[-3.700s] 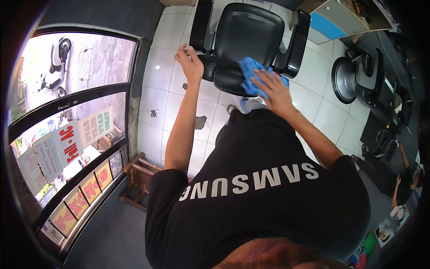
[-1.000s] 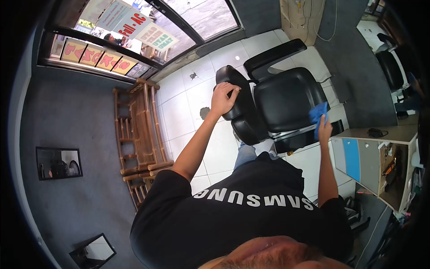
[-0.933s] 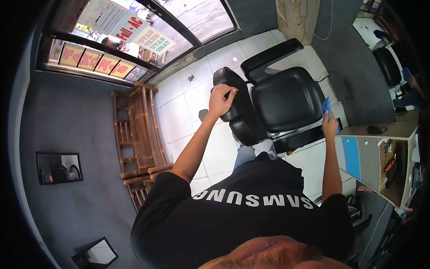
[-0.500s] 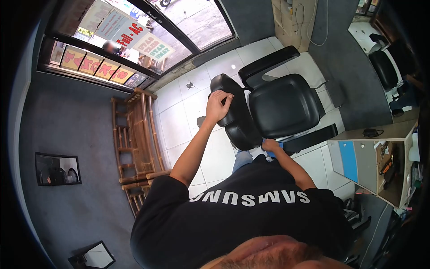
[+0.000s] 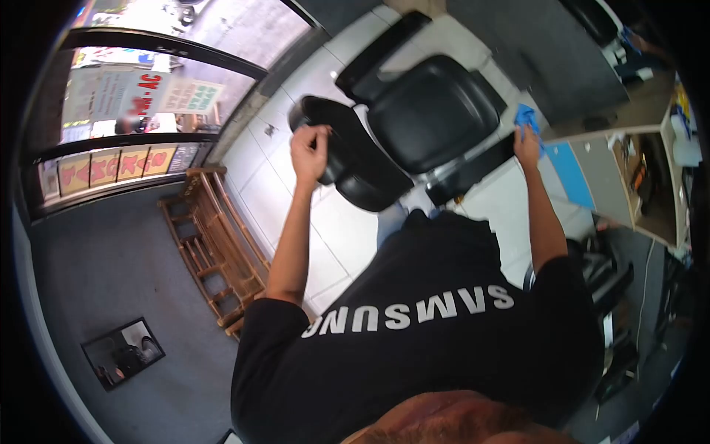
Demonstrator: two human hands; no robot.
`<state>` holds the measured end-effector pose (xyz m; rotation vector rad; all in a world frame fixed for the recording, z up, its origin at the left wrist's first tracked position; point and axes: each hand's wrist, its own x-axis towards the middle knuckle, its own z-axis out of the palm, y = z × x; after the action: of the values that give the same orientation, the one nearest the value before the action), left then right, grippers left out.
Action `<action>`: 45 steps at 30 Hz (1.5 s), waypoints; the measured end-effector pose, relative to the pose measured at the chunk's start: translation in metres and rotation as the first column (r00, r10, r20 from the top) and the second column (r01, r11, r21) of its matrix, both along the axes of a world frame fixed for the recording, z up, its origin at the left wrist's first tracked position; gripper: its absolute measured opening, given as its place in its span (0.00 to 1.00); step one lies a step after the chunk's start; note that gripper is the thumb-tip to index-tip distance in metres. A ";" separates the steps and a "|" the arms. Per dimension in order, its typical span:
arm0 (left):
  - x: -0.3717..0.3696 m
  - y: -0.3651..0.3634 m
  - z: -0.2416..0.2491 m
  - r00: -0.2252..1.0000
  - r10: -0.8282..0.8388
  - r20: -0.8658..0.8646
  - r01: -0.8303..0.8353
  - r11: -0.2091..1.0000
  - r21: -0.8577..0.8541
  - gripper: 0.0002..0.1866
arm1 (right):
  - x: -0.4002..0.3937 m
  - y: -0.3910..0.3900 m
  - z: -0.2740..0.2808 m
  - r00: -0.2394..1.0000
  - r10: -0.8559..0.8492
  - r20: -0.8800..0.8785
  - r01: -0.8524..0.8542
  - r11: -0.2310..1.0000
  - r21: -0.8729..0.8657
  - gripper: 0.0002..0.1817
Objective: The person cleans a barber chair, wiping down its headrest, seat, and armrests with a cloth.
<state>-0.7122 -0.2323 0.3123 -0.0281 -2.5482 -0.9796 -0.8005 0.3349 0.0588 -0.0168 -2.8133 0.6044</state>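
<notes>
- Barber chair (image 5: 435,112) could swivel if the left grip (image 5: 309,154), its closure unclear, pushes the backrest (image 5: 359,148).
- Blue cloth (image 5: 526,117), clamped in the right grip (image 5: 526,150), could snag the armrest (image 5: 473,170).

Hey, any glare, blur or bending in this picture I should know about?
In the head view, daylight washes out parts of the window, the lens bends its frame and the corners go black, soft highlights show on the seat, and the left hand looks slightly blurred.
</notes>
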 end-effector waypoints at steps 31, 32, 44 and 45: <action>0.013 -0.017 -0.029 0.880 0.473 -0.050 -0.468 0.880 0.078 0.23 | -0.008 -0.469 0.180 0.619 0.781 0.081 -0.071 0.158 -0.985 0.30; 0.012 -0.018 -0.031 0.877 0.475 -0.072 -0.470 0.880 0.074 0.22 | -0.003 -0.466 0.173 0.631 0.771 0.081 -0.111 0.193 -0.975 0.30; 0.014 -0.022 -0.033 0.876 0.479 0.054 -0.481 0.859 0.175 0.23 | 0.094 -0.278 0.152 0.380 0.867 0.322 0.350 0.187 -0.918 0.29; 0.012 -0.021 -0.032 0.860 0.505 0.076 -0.510 0.838 0.193 0.23 | 0.093 -0.260 0.152 0.362 0.878 0.312 0.446 0.130 -0.885 0.28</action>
<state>-0.7005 -0.2533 0.2803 0.6894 -2.2642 -1.0128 -0.7076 0.0751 0.2108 -0.0004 -2.1839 3.5376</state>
